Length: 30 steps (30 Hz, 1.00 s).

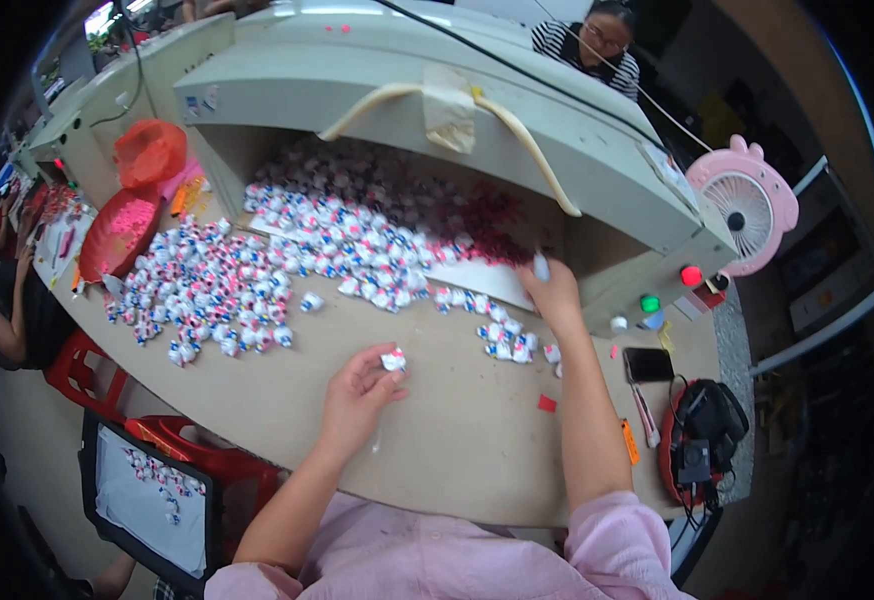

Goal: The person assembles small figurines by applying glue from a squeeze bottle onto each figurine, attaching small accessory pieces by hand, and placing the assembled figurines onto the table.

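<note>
My left hand (354, 397) is over the bench, its thumb and fingers pinching a small white figurine (393, 360) with pink and blue details. My right hand (554, 292) reaches to the right end of the booth opening, beside a heap of dark pink pieces (487, 240). Its fingers are closed around something pale and blurred, whose kind I cannot make out. Many similar figurines (367, 250) are heaped inside the booth and spill out in front. Another spread of them (207, 285) covers the left of the bench. A short row (502, 335) lies just left of my right wrist.
A red bowl of pink bits (122, 235) stands at the far left. To the right are a pink fan (744, 208), a phone (649, 365), a utility knife (647, 415) and a black pouch (712, 420). Below left is a tray (147, 500) with figurines. A person (592, 50) sits opposite.
</note>
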### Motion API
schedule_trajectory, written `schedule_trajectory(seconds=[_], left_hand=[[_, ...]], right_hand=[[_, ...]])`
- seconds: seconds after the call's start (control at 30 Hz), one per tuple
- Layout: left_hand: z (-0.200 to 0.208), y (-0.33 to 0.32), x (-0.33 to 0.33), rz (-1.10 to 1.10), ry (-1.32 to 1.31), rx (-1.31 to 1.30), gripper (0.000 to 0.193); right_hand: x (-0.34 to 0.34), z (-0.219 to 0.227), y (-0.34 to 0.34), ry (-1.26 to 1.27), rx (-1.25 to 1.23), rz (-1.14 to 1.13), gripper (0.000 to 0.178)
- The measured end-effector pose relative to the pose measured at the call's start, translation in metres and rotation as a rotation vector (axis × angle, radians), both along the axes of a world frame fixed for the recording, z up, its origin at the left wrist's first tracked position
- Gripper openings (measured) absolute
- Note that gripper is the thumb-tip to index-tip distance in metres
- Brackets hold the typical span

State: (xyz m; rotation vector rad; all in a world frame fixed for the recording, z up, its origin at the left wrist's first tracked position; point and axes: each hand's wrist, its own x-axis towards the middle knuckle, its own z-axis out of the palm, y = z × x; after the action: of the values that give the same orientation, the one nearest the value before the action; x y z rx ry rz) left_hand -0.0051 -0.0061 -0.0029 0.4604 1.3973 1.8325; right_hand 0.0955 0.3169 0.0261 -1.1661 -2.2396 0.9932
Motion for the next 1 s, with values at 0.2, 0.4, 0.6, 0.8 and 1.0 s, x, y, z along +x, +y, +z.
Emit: schedule_trajectory(seconds=[0.2,0.4,0.6,0.8,1.0], left_hand=[[-0.008,0.002,0.012,-0.043,-0.068,0.112,0.042],[-0.016,0.003,0.008,-0.072,-0.074,0.129,0.044],[-0.007,0.004,0.006,0.057,-0.009,0.112,0.043],[-0.004,0.004,0.000,-0.013,-0.014,0.059,0.042],[-0.004,0.006,0.008,-0.043,0.075,0.003,0.041]], right_hand=[[0.040,0.036,-0.110,0.302,-0.627,0.218,0.029],[0.031,0.032,-0.154,0.298,-0.754,0.276,0.020],[0.021,0.006,-0.158,0.271,-0.839,0.335,0.017],[0.020,0.003,-0.162,0.341,-0.985,0.341,0.019],[0.020,0.002,-0.169,0.314,-0.940,0.321,0.018]])
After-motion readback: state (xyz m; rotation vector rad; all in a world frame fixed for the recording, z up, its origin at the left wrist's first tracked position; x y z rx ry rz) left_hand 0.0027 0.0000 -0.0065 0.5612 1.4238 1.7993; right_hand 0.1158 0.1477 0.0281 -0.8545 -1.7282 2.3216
